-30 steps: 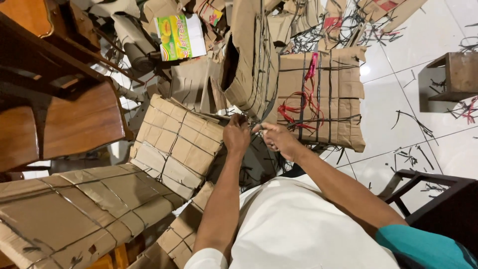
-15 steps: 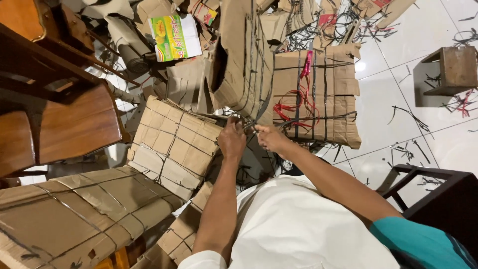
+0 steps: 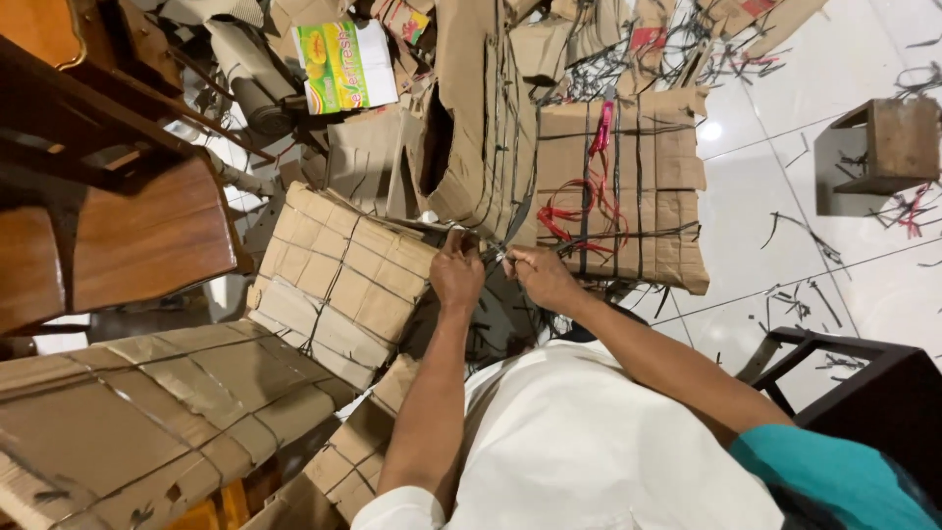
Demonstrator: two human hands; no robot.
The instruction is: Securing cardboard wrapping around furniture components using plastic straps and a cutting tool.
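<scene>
A flat bundle of brown corrugated cardboard bound with dark straps (image 3: 339, 280) lay to the left of my hands, its long axis tilted from upper left to lower right. My left hand (image 3: 457, 273) was closed, pinching a thin dark strap (image 3: 496, 253) at the bundle's upper corner. Just beside it, my right hand (image 3: 539, 277) pinched the same strap. Further right lay a second strapped cardboard stack with red ribbon (image 3: 628, 186) on the white tiled floor (image 3: 765, 196).

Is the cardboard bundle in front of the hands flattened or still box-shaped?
Flattened: the cardboard bundle lies as flat folded sheets, bound by dark straps crossing it.
</scene>
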